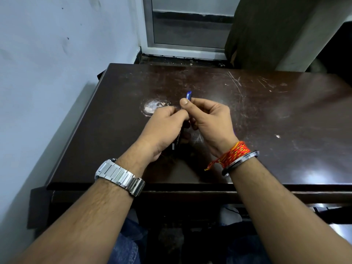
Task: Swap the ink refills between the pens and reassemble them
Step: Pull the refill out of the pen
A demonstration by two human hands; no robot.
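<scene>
1. Both hands met above the middle of a dark brown bench [266,115], its top scratched and scuffed, with a pale worn patch [152,108] just beyond the left knuckles.
2. The left hand [163,128] was curled closed around a dark pen [177,141], fingers folded over its upper part; the pen's lower end, bearing pale lettering and a small light mark, stuck out below the palm toward the person.
3. The right hand [206,121] was closed in a pinch, thumb tip pressed against a blue pen piece [188,95] whose end rose just past the thumb and pointed away from the person.
4. The two hands touched at the fingers, and the grip hid where the dark pen and the blue piece met, so I cannot tell whether they were one pen or two separate parts.
5. No refill could be made out; the fingers covered whatever lay between them.
6. A steel watch [120,178] sat on the left wrist; a red-and-yellow thread band [234,155] and a metal bangle [242,161] sat on the right wrist.
7. Beyond the bench stood a pale wall [57,54] on the left, a framed window [190,25] in the centre, and a dark curtain [266,31] to its right.
8. Blue denim [129,244] showed beneath the bench's near edge.
</scene>
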